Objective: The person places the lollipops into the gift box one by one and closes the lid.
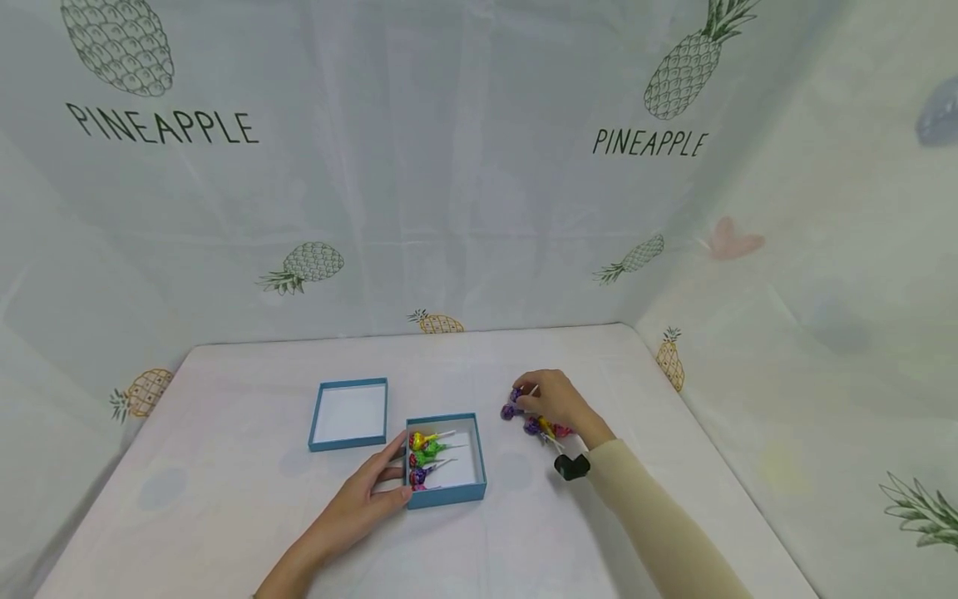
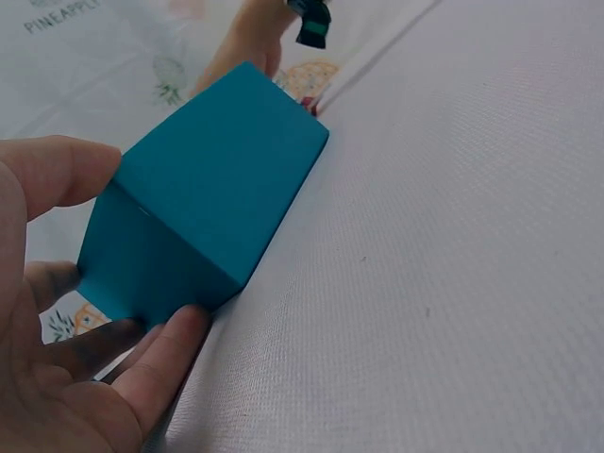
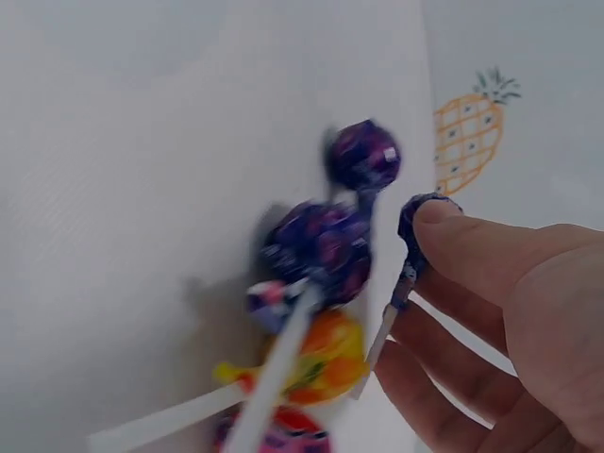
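Observation:
My left hand [image 1: 362, 502] holds the left side of a blue box [image 1: 449, 494], thumb near its front corner and fingers along the side wall. In the left wrist view the outside of the box fills the middle. Along its left inner side lie several wrapped lollipops [image 1: 422, 456], sticks pointing right. Right of the box, my right hand [image 1: 556, 398] pinches a purple-wrapped lollipop [image 3: 411, 236] by its head between thumb and fingers. Beside that hand lie more lollipops on the table: purple ones [image 3: 326, 250], a yellow-orange one [image 3: 326, 354] and a pink-red one [image 3: 283, 432].
A shallow blue-rimmed tray, apparently the box's lid [image 1: 348, 444], lies white inside up, left of and behind the box. A pale cloth covers the table [image 1: 247, 491]. Pineapple-print curtains [image 1: 449, 183] stand behind and at the sides. A black strap piece [image 1: 572, 467] hangs at my right wrist.

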### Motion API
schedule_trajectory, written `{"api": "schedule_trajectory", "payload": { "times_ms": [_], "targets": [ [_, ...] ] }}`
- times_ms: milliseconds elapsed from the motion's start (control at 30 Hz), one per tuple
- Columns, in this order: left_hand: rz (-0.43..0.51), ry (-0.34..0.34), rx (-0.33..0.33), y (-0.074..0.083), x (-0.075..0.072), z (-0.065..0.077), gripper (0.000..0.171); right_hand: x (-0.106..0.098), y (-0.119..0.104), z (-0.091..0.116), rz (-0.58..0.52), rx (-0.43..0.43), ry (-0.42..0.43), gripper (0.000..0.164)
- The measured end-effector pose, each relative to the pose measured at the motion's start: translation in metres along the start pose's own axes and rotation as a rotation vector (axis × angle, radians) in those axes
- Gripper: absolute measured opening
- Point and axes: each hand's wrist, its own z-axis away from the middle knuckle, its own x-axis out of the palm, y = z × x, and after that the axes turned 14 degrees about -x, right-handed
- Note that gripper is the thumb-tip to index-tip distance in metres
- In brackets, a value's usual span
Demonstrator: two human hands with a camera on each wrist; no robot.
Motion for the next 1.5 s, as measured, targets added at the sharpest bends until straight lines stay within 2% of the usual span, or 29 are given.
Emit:
{"api": "schedule_trajectory", "payload": {
  "times_ms": [167, 400, 600, 833, 1033, 1333, 1500],
  "targets": [
    [-0.014, 0.009, 0.014, -0.001, -0.001, 0.0, 0.081, -0.011, -0.021, -0.009, 0.023, -0.094, 0.06, 0.02],
    [0.004, -0.029, 0.045, -0.003, -0.002, -0.001, 0.081, -0.019, -0.065, -0.016, 0.001, -0.21, 0.064, 0.021],
    [-0.007, -0.022, 0.036, -0.002, -0.001, -0.001, 0.081, -0.013, -0.101, -0.016, -0.019, -0.297, 0.017, 0.025],
    [-0.032, -0.005, 0.017, -0.003, 0.0, -0.002, 0.082, 0.004, -0.128, -0.019, -0.028, -0.369, -0.065, 0.026],
    [-0.009, -0.024, 0.047, -0.003, -0.001, -0.001, 0.08, 0.023, -0.139, -0.022, -0.009, -0.402, -0.106, 0.025],
    [0.015, -0.048, 0.073, -0.004, -0.002, -0.001, 0.08, 0.051, -0.139, -0.025, 0.03, -0.403, -0.196, 0.025],
    [0.013, -0.051, 0.075, -0.005, -0.002, 0.0, 0.08, 0.059, -0.139, -0.025, 0.016, -0.407, -0.23, 0.024]
  ]
}}
